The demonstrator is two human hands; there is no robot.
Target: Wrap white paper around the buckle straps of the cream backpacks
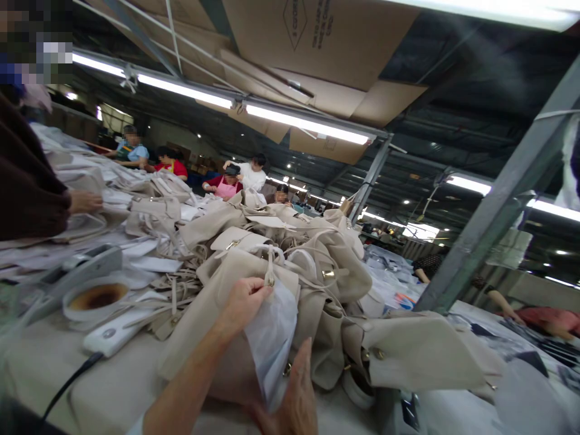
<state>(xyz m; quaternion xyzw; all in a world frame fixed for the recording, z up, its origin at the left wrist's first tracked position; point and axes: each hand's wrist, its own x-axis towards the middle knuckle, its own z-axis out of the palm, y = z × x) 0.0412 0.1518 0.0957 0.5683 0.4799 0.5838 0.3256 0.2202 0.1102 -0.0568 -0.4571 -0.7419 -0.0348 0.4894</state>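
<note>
A beige handbag stands in front of me, leaning on a heap of similar bags. My left hand is closed near its top, thumb and fingers pinching a thin beige strap with a small metal fitting. White tissue paper hangs over the bag's side, below that hand. Lower down, my right hand is open beside the paper and the bag, fingers stretched upward and thumb apart. Its lower part is cut off by the frame edge, and whether it touches the bag I cannot tell.
Beige bags pile up ahead, with one bag lying at right. To the left are a round white item with a brown inside and a white corded device. A co-worker's sleeve reaches in; a metal post slants at right.
</note>
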